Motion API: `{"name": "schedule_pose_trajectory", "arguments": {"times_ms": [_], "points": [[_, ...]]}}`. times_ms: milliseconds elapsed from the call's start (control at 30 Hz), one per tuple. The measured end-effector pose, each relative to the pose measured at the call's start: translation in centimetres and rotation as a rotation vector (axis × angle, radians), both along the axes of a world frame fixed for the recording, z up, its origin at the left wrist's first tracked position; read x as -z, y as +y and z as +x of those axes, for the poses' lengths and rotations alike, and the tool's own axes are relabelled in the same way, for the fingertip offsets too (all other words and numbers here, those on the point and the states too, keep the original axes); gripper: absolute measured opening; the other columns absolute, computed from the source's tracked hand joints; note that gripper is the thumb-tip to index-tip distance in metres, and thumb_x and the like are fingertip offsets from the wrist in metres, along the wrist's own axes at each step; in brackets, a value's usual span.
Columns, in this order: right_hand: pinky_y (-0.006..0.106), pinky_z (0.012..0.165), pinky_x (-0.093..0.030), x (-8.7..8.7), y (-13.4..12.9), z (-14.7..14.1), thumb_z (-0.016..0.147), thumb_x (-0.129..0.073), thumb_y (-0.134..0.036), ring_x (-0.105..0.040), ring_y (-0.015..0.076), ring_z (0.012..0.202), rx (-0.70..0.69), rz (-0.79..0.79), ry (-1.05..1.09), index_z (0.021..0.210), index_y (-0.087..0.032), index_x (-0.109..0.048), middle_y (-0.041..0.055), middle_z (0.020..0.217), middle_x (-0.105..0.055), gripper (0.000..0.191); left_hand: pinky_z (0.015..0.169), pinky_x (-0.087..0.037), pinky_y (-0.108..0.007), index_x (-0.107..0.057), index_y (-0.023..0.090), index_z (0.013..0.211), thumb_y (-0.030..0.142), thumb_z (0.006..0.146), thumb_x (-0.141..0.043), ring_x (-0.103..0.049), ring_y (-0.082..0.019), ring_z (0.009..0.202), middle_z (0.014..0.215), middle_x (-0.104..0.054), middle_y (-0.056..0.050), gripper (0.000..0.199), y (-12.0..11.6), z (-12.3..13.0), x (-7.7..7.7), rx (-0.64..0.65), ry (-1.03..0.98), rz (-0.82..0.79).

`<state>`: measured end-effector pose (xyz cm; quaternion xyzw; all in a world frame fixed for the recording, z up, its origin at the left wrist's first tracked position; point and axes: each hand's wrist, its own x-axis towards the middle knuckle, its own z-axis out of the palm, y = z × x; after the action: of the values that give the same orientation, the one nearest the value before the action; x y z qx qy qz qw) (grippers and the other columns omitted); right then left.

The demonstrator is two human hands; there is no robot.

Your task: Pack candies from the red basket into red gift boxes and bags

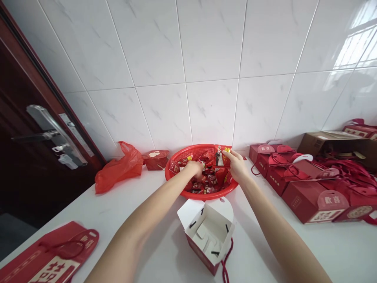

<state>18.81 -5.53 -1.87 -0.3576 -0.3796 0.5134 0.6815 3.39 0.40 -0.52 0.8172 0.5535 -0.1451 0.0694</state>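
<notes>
A red plastic basket [173, 179] filled with red-wrapped candies [210, 184] stands against the tiled wall. My left hand [196, 169] reaches down into the candies; its fingertips are hidden among them. At the basket's right rim, my right hand [238, 164] pinches a red packet [220, 156] printed with a couple in wedding dress. In front of the basket sits an open red gift box [203, 253] with a white inside, its flaps spread and a dark red cord hanging off its right side. No candy shows inside the box.
Several closed red gift boxes [306, 198] line the right side, with a cardboard box [315, 143] behind them. A red plastic bag [120, 169] and a small red box [157, 160] lie left of the basket. A flat red box [55, 255] rests at the front left, near a door [32, 165].
</notes>
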Motion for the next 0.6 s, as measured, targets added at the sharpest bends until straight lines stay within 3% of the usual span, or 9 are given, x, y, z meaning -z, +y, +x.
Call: {"name": "schedule_pose_trajectory", "arguments": {"times_ms": [133,233,333,400,500,600], "points": [[0.033,0.063,-0.054,0.1,0.4,0.0,0.055,-0.081,-0.038,-0.07,0.0237,0.071,0.102,-0.017,0.088,0.072,-0.022,-0.068,0.0,0.07,-0.074,0.027,0.083,-0.053,-0.045,-0.069,0.016,0.065,0.02,0.061,-0.075,-0.07,-0.04,0.091,0.082,-0.073,-0.018,0.009,-0.7,0.2,-0.2,0.089,-0.106,0.008],[0.033,0.064,-0.055,0.2,0.6,0.1,0.057,-0.078,-0.037,-0.07,0.0228,0.07,0.176,-0.003,0.132,0.071,-0.023,-0.067,-0.0006,0.071,-0.074,0.023,0.081,-0.052,-0.037,-0.073,0.019,0.08,0.026,0.071,-0.067,-0.07,-0.033,0.092,0.087,-0.074,-0.011,0.013,-1.1,0.6,-0.5,0.16,-0.209,-0.023],[0.033,0.064,-0.056,0.4,0.8,0.1,0.059,-0.077,-0.036,-0.069,0.0215,0.069,0.234,0.033,0.151,0.072,-0.024,-0.067,-0.0008,0.072,-0.074,0.021,0.084,-0.051,-0.029,-0.073,0.023,0.09,0.028,0.08,-0.057,-0.069,-0.025,0.096,0.097,-0.075,-0.003,0.019,-1.4,1.5,-0.7,0.299,-0.479,-0.18],[0.033,0.064,-0.056,0.5,0.8,0.1,0.06,-0.075,-0.036,-0.069,0.0216,0.069,0.256,0.049,0.146,0.074,-0.024,-0.067,-0.0005,0.072,-0.074,0.02,0.089,-0.05,-0.029,-0.072,0.022,0.097,0.03,0.081,-0.057,-0.067,-0.024,0.103,0.107,-0.074,-0.003,0.023,-1.8,2.5,-0.6,0.355,-0.633,-0.278],[0.034,0.065,-0.056,0.6,0.9,0.2,0.062,-0.074,-0.038,-0.07,0.0226,0.07,0.251,0.061,0.106,0.076,-0.024,-0.066,-0.0001,0.072,-0.073,0.021,0.086,-0.051,-0.033,-0.068,0.021,0.111,0.035,0.077,-0.065,-0.066,-0.028,0.103,0.111,-0.073,-0.007,0.037,-2.2,4.2,0.0,0.345,-0.547,-0.282],[0.034,0.064,-0.056,0.7,0.9,0.2,0.063,-0.074,-0.039,-0.07,0.0224,0.07,0.249,0.062,0.09,0.076,-0.024,-0.065,-0.0002,0.071,-0.073,0.022,0.081,-0.051,-0.035,-0.067,0.019,0.105,0.036,0.077,-0.066,-0.066,-0.031,0.099,0.103,-0.072,-0.009,0.033,-2.3,5.3,0.7,0.352,-0.433,-0.215]]}}
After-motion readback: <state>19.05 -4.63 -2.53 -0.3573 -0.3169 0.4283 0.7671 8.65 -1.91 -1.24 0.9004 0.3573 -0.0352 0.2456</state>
